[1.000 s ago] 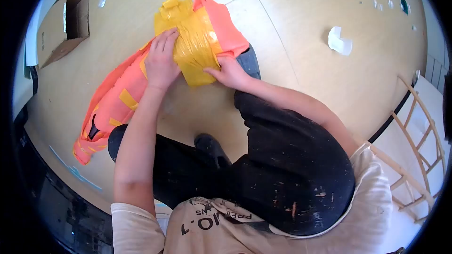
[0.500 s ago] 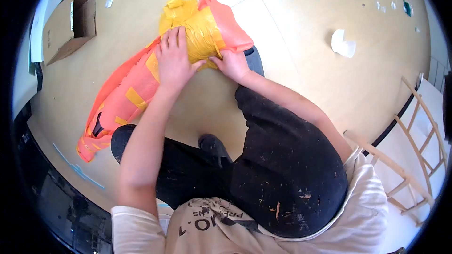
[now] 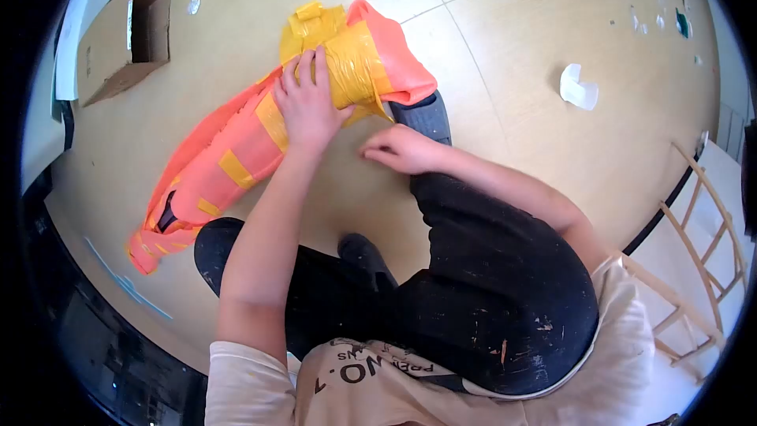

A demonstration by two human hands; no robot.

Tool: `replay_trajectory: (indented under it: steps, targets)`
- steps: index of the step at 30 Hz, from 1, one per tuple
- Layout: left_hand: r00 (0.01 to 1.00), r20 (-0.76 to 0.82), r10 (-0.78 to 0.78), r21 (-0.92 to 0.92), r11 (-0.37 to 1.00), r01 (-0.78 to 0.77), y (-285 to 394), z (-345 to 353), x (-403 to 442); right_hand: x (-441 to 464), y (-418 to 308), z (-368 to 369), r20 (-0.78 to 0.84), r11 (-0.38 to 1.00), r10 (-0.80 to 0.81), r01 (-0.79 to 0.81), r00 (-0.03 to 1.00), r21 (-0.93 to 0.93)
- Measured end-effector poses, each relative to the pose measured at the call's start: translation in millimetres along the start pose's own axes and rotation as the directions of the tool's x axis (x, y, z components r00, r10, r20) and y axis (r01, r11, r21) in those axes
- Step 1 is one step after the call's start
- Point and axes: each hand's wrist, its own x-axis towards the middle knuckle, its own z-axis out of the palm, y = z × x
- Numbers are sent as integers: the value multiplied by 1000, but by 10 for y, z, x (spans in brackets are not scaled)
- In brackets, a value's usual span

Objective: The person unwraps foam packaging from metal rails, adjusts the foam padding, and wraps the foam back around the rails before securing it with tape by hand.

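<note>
Left hand lies on a wrapped bundle; right hand stays apart, near it.
The left arm reaches forward, fingers slightly spread on shiny, wrinkled yellow tape. The right arm is bent, fingers curled; whether they pinch something, one cannot tell. The bundle, long and pink-orange, lies before the person on the smooth floor.

Long coral-pink bundle — yellow tape in patches and a broad band; slantwise on the floor.
</note>
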Motion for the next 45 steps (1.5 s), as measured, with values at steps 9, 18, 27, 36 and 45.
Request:
replay_trajectory:
  steps: [9, 18, 27, 36, 45]
  targets:
    - [992, 106, 65, -143, 989, -50, -254, -228, 97, 442, 221, -23, -65, 578, 573, -346, 817, 739]
    - [712, 702, -10, -621, 481, 618, -794, 246, 1339, 178, 104, -143, 218, 99, 475, -298, 853, 949]
    - [786, 615, -66, -758, 226, 612, -499, 95, 462, -301, 109, -380, 183, -216, 551, -73, 814, 974]
    - [826, 481, -293, -832, 144, 536, -31, 46, -406, -193, -539, -1225, -492, 939, 324, -338, 808, 62]
    - [857, 502, -117, -853, 96, 513, -260, 15, -456, 93, -410, -498, -361, 848, -269, 41, 893, -528]
